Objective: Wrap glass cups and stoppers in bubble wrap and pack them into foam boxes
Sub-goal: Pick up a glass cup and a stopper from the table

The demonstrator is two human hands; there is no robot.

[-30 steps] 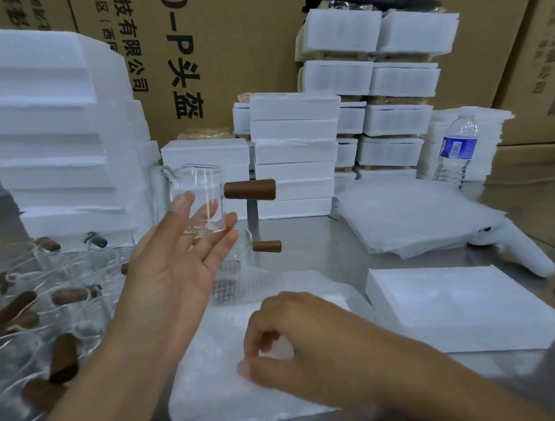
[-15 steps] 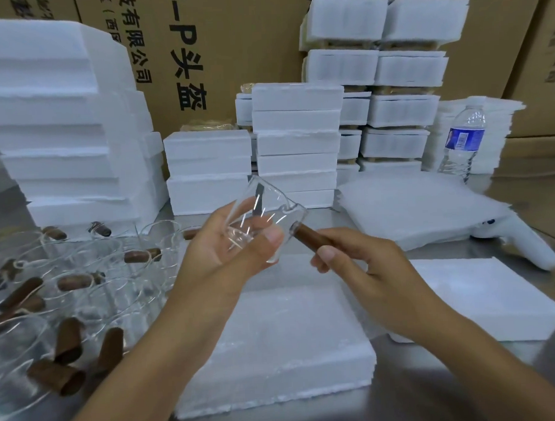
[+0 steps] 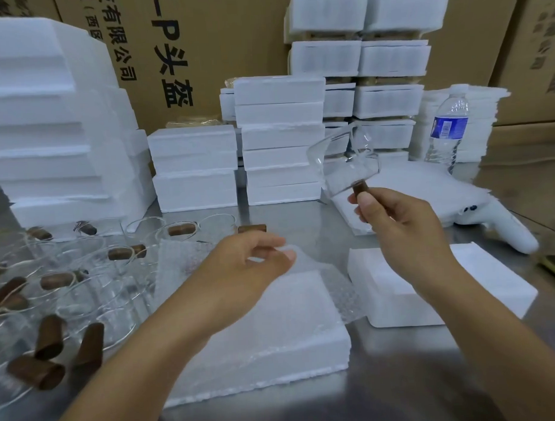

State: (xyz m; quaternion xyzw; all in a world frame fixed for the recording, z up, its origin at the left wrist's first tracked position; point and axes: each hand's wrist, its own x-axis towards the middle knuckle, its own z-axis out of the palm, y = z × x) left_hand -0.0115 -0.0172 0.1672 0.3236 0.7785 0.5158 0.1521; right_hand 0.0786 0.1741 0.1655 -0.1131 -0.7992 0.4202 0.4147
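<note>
One cup (image 3: 340,164) pinched by right hand (image 3: 399,228) (handle (image 3: 360,187) half-hidden); left hand (image 3: 247,271) pinches bubble wrap (image 3: 183,264).

Premises are presenting as a warehouse packing station: white foam boxes (image 3: 280,137) are standing stacked mid-frame, printed cardboard cartons (image 3: 201,39) are lining the top, and glass cups (image 3: 93,298) are crowding the steel bench (image 3: 286,216) at lower left.

left hand (image 3: 249,265) low, fingers curled, pinching bubble wrap (image 3: 343,291); right hand (image 3: 399,228) raised, gripping a wooden handle (image 3: 360,187).
</note>
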